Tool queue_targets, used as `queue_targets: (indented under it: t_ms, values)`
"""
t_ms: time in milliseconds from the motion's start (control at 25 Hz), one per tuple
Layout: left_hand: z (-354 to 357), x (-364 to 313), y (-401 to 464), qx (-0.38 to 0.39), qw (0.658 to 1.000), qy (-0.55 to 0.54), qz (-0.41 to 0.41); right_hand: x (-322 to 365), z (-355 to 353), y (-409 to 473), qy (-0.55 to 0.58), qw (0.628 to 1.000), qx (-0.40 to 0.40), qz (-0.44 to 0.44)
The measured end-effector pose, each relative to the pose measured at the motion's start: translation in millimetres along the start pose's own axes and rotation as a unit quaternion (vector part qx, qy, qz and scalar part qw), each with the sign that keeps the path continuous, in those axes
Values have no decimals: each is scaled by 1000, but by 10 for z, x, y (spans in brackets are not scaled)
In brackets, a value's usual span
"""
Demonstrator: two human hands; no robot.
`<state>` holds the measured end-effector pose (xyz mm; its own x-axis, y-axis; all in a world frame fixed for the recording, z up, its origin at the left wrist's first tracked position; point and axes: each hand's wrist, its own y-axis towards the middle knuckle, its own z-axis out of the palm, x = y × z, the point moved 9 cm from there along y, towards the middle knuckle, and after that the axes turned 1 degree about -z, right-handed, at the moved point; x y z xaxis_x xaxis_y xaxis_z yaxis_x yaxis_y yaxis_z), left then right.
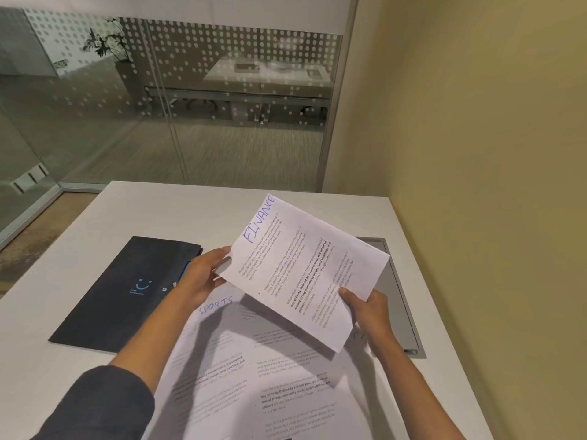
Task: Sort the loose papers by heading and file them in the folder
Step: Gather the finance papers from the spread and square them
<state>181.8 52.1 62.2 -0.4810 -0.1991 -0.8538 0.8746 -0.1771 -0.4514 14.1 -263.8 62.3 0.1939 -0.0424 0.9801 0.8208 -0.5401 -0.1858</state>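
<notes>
Both hands hold the FINANCE sheet (305,271) above the counter (178,211): left hand (203,274) pinching its side edge, right hand (365,308) its lower corner. It looks thin and floppy, best gripped at opposite edges. The folder (127,293) lies shut by the left edge.

The far strip of the bench (178,208), across the middle of the frame, is left bare, and passage is open there. At centre left the surface is taken up by a closed dark folder (127,293). The lower centre is covered by loose papers (254,376). At the right, a grey recessed panel (397,296) is set into the bench, and the yellow wall (492,185) closes that side.
</notes>
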Motion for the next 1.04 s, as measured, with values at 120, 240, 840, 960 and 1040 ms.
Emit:
queue_targets:
  t_ms: [120,240,840,960,1040]
  values:
    - [85,-30,17,57,988,144,-3,84,27,8,-47,998,19,-23]
    - [250,-31,-59,87,966,245,11,118,128,-12,-53,997,33,-35]
    - [40,807,-122,-84,969,223,64,-410,253,95,-99,995,-26,14]
    - [75,800,-151,-65,972,214,70,-415,204,83,-83,996,-32,25]
    - [103,753,-170,-62,974,205,81,-396,159,90,-82,996,-40,22]
